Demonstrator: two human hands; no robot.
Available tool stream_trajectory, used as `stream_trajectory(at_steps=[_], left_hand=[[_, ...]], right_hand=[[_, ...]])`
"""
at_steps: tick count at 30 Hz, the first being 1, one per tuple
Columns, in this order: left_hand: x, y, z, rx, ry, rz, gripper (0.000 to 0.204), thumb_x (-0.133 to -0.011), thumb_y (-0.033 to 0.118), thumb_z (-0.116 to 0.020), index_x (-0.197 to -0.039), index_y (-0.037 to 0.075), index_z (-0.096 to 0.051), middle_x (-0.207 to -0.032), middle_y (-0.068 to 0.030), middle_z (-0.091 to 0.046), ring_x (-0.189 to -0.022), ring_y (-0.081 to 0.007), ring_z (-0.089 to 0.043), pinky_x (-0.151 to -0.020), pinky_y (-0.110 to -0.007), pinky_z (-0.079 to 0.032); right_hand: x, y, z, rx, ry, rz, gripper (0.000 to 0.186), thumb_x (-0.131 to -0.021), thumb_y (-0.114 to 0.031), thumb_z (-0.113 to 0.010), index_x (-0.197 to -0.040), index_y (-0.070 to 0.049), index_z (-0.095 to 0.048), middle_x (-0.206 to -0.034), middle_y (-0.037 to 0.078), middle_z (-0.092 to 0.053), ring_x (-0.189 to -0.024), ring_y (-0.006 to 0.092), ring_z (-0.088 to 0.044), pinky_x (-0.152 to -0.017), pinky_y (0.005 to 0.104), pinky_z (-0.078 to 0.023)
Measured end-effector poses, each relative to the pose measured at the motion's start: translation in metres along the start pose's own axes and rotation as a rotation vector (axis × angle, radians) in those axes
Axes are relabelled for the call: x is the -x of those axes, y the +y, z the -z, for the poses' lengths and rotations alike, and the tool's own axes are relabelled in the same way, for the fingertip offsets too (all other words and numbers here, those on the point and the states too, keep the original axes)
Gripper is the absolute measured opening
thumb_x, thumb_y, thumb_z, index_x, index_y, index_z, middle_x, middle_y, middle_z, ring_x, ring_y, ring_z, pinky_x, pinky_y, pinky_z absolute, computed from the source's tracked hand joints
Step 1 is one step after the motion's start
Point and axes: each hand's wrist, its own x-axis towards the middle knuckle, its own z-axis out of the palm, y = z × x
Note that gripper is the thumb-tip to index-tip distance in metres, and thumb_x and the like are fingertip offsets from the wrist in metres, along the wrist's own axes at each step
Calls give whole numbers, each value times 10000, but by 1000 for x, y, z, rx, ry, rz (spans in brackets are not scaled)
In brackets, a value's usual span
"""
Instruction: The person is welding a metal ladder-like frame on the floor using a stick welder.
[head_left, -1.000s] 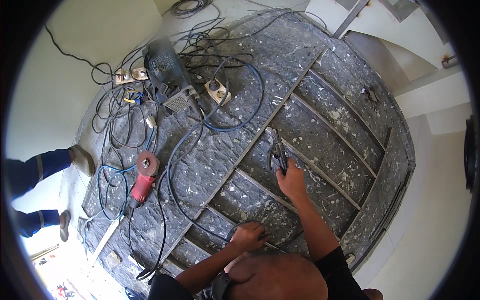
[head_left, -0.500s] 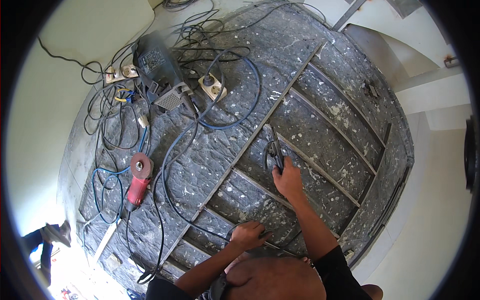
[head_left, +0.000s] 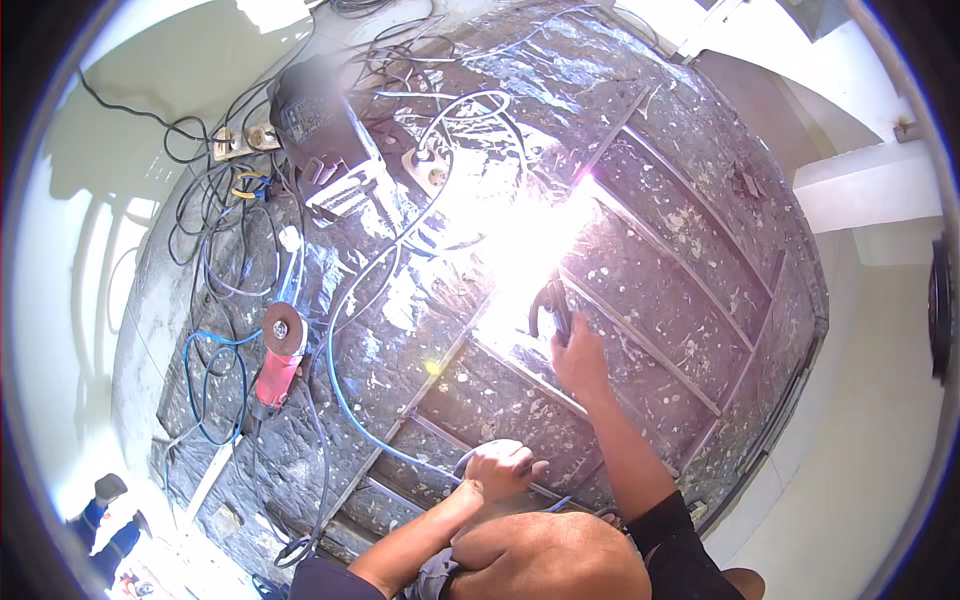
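A dark welding electrode holder (head_left: 553,312) is gripped in my right hand (head_left: 580,357), out over the metal frame. Just beyond its jaws a white welding arc (head_left: 540,235) glares and hides the rod tip and the joint there. The frame (head_left: 660,345) is a ladder-like grid of thin steel bars lying flat on the floor. My left hand (head_left: 500,468) is closed beside my bare knee (head_left: 550,555), low in the view. A blue-lit welding cable (head_left: 385,440) runs up to it and seems to pass through its curled fingers.
A welding machine (head_left: 325,135) stands at the upper left among tangled cables. Near it lie a socket strip (head_left: 428,172) and yellow-and-blue pliers (head_left: 252,186). A red angle grinder (head_left: 278,365) rests on the paint-spattered floor sheet (head_left: 375,385). Another person (head_left: 105,525) is at the lower left.
A blinding arc has lit at the electrode holder, throwing hard light and shadows on floor and walls. My right hand has barely shifted; the person at lower left has moved.
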Motion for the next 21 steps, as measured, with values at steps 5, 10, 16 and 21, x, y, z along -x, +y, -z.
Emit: stream_trajectory(at_steps=[5, 10, 16, 21], left_hand=[[1, 0, 1, -15, -22, 27, 321, -750, 354, -729, -650, 103, -554, -662, -67, -533, -599, -267, -590, -500, -387, -483], [2, 2, 3, -39, -74, 40, 324, -751, 358, -732, -648, 104, -560, -658, -54, -535, -595, -257, -591, -499, -390, -486], [1, 1, 2, -35, -25, 11, 328, -750, 339, -743, -623, 104, -553, -632, -50, -532, -572, -248, -585, -488, -374, -482], [0, 1, 2, -40, 16, 15, 340, -753, 328, -749, -603, 100, -546, -616, -49, -523, -555, -241, -577, -480, -367, -477]], right_hand=[[1, -2, -1, -22, 19, 52, 281, -823, -137, -634, -1029, -8, -494, -734, 260, -625, -731, 463, -618, -579, 518, -483], [0, -2, -3, -16, 81, 47, 244, -829, -165, -640, -908, 3, -481, -608, 219, -598, -587, 414, -622, -488, 478, -468], [-1, 1, -4, 20, 36, -15, 268, -813, -148, -649, -952, 3, -478, -680, 279, -604, -659, 477, -600, -535, 534, -465], [0, 1, -3, -4, 30, 34, 275, -811, -146, -649, -962, 9, -479, -686, 280, -606, -661, 482, -600, -536, 533, -468]])
